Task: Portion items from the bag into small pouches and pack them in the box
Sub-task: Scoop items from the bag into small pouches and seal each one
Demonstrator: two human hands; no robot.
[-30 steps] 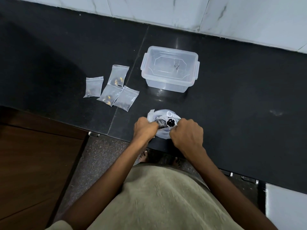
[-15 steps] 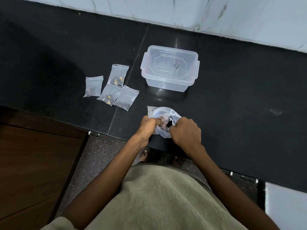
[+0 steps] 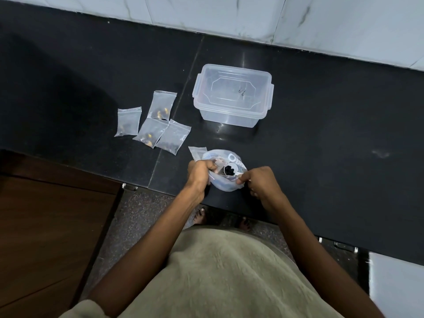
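Observation:
A translucent plastic bag [image 3: 226, 180] with dark items inside sits at the near edge of the black counter. My left hand [image 3: 199, 172] grips the bag's left rim, and a small clear pouch [image 3: 197, 152] sticks up behind its fingers. My right hand [image 3: 260, 181] pinches the bag's right rim, so the mouth is held open. Several small clear pouches [image 3: 152, 123] with yellow and dark bits lie to the left. The clear plastic box [image 3: 232, 95], its lid on, stands behind the bag.
The black counter [image 3: 321, 138] runs to a white tiled wall [image 3: 252, 17] at the back. Below its near edge are a brown wooden cabinet door [image 3: 46, 226] on the left and a speckled floor with my bare feet.
My hands have drawn apart, pulling the bag's mouth wider. The dark items inside show more clearly. The pouches and the box have not moved.

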